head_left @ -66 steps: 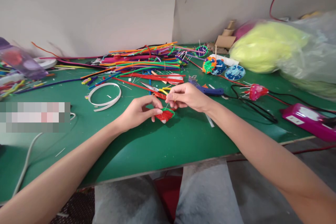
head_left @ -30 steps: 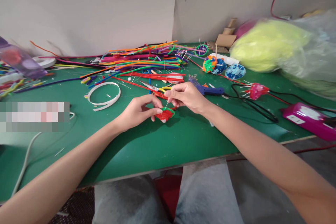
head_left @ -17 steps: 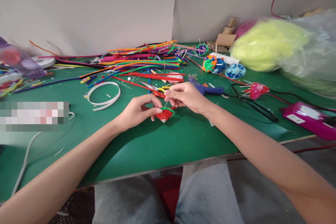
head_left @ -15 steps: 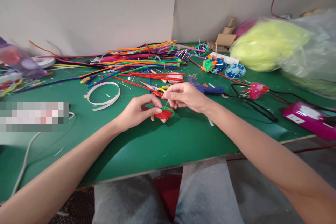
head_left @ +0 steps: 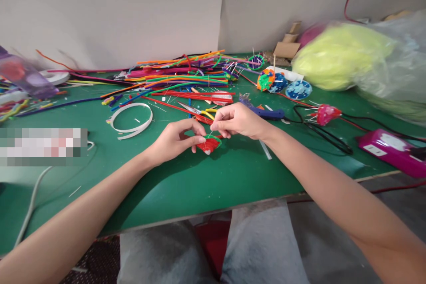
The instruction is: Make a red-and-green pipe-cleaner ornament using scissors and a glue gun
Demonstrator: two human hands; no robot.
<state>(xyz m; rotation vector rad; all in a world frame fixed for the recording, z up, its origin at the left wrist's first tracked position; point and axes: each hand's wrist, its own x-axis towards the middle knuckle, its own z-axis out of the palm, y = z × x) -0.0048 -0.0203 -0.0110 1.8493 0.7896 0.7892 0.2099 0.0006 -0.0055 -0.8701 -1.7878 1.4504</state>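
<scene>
My left hand [head_left: 175,140] pinches a small red pipe-cleaner piece with a green rim [head_left: 208,144] just above the green table [head_left: 213,177]. My right hand [head_left: 238,120] is closed in a pinch right over that piece, fingertips on a thin white pin that sticks up from it. The two hands almost touch. Yellow-handled scissors [head_left: 199,112] lie just behind them, and a blue glue gun [head_left: 266,113] lies to the right of my right hand.
A heap of coloured pipe cleaners [head_left: 183,79] fills the back middle. A white headband [head_left: 131,120] lies left of centre. Finished pin-studded balls [head_left: 278,83] and a pink one [head_left: 324,114] sit right, beside black cables, a magenta box [head_left: 389,151] and a yellow-green bag [head_left: 342,55].
My right hand has dropped slightly and pushed the pin down toward the red piece. My left hand and the piece have stayed in place.
</scene>
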